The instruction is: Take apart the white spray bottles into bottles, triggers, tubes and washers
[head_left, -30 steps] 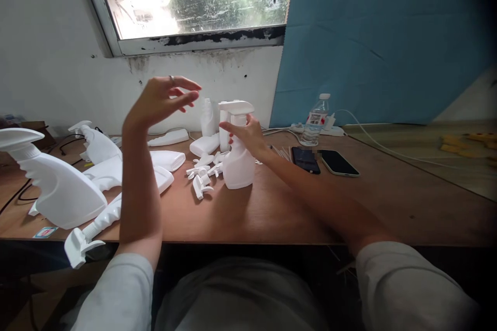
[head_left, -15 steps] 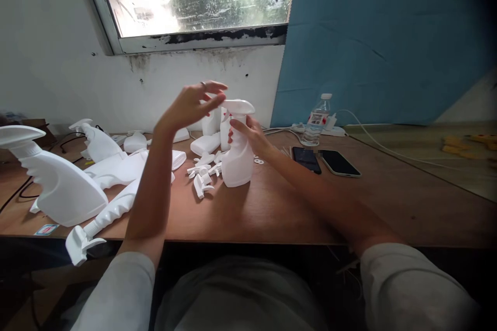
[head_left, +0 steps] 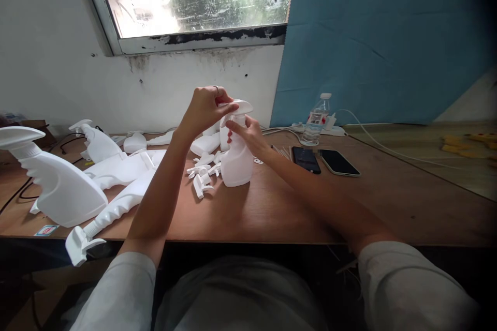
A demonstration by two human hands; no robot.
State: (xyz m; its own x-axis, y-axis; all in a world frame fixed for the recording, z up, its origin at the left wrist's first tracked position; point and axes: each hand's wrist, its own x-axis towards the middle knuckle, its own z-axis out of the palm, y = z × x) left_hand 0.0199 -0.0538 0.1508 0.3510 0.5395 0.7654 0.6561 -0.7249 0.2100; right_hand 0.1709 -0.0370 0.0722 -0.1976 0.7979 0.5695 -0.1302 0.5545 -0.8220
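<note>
Your right hand is wrapped around the neck of the upright bottle, and your left pinches its spray head. The bottle stands on the table, just right of loose white parts.

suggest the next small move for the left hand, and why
Perhaps turn the spray head slightly to check its fit: the left hand has its fingers at one end of it, while the right hand grips the upright bottle just below.
</note>
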